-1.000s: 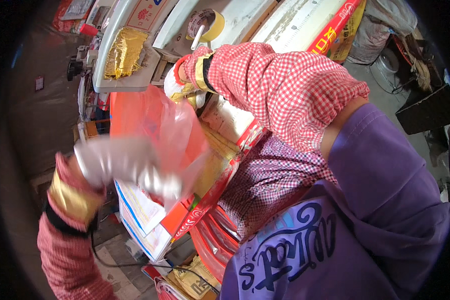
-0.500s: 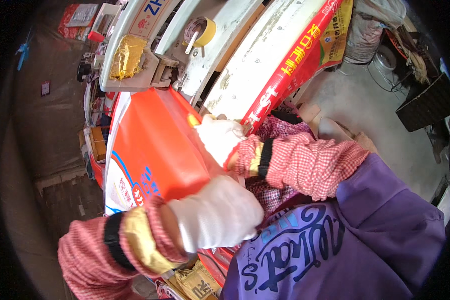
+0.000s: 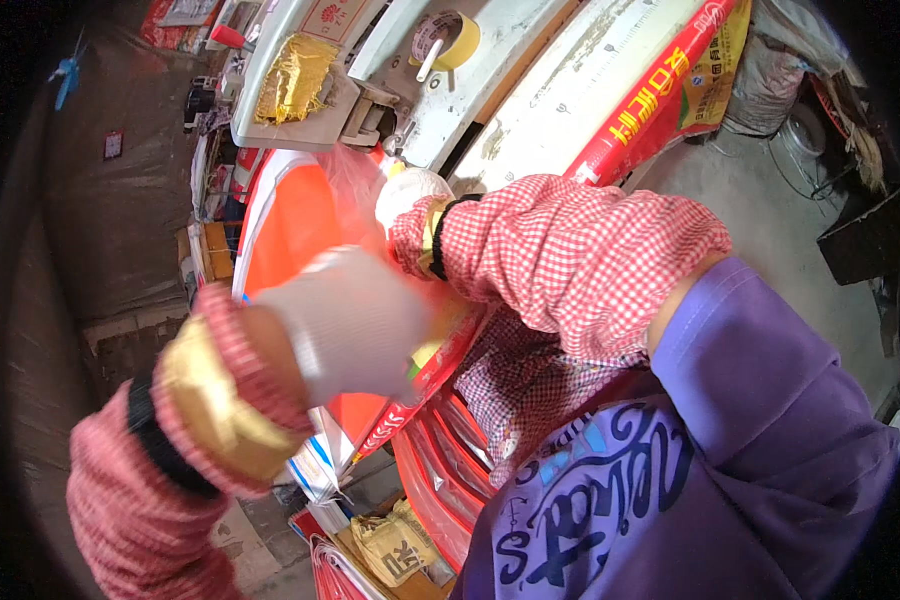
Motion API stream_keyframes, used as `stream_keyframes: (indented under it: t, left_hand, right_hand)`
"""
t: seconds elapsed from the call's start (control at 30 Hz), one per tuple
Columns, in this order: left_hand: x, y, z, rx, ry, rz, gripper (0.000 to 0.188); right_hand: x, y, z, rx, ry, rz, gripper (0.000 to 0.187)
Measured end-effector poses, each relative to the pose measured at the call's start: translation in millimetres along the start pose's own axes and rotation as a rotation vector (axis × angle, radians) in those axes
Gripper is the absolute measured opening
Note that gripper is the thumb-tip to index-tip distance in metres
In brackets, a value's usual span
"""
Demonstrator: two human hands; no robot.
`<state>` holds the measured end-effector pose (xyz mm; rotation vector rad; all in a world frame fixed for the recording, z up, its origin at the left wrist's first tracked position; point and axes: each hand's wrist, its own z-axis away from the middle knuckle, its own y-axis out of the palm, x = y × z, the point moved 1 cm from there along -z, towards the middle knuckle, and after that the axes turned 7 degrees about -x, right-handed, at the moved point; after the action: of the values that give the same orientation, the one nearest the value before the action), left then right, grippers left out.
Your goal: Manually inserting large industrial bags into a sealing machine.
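Note:
A large orange-red plastic sack (image 3: 288, 235) with white and blue parts lies in front of me, its far edge under the sewing machine head (image 3: 300, 70). My right hand (image 3: 410, 192), in a white glove, is curled closed at the sack's far edge, close beside the machine's needle area. A small yellow bit shows at its fingertips. Sheer plastic film (image 3: 358, 185) is bunched beside that hand. My left hand (image 3: 355, 325), also gloved in white, is over the sack's nearer part; motion smears its fingers, so its grip cannot be made out.
A roll of yellow tape (image 3: 458, 42) with a white stick rests on the machine bed. Right of it, a red and yellow printed sack (image 3: 660, 90) lies along a worn white board (image 3: 580, 85). Folded red sacks (image 3: 435, 475) hang near my lap, beside a tan printed bag (image 3: 395, 540).
My right hand has moved away and left, toward the machine head. The left hand has moved left and away from my body. More folded red sacks show by my lap, and the view has shifted slightly.

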<state>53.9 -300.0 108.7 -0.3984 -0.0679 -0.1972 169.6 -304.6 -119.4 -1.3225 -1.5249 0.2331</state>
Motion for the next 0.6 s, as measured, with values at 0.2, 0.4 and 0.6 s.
stream_keyframes:
  t: [0.2, 0.4, 0.6]
  left_hand:
    - [-51, 37, 41, -0.002, -0.569, 0.459, 0.022]
    - [-58, -2, -32, -0.362, 0.257, 0.277, 0.010]
    - [-59, -15, 16, 0.148, 0.152, 0.088, 0.012]
  right_hand:
    - [-2, -25, 4, 0.122, -0.159, -0.049, 0.014]
    - [4, -43, 6, 0.122, -0.137, 0.024, 0.012]
    - [20, -50, -11, 0.104, -0.118, 0.002, 0.012]
